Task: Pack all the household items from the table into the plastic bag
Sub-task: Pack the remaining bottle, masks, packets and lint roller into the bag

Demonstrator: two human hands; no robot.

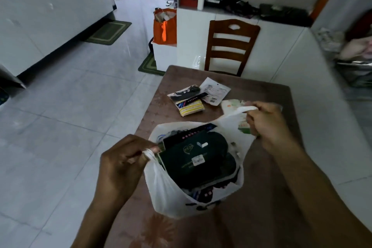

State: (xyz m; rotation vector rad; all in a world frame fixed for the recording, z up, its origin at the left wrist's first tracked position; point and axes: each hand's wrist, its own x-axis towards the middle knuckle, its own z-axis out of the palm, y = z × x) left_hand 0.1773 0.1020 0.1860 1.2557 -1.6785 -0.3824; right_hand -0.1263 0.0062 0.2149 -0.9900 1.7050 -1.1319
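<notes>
A white plastic bag [165, 191] stands on the brown table [261, 197], held wide at its mouth. My left hand [122, 165] pinches the near-left handle; my right hand [265, 125] grips the far-right handle. Inside the bag lie dark green packets [193, 161] and other dark packaged items. On the table beyond the bag lie a yellow striped packet [191, 107] with a dark packet [185, 91] on top, a white pouch [215, 90], and a pale packet with green print [231, 104] partly hidden behind my right hand.
A brown wooden chair [229, 46] stands at the table's far edge against white cabinets [281, 50]. An orange bag [165, 26] sits on a low white box at the left. Tiled floor [70, 106] runs along the table's left side.
</notes>
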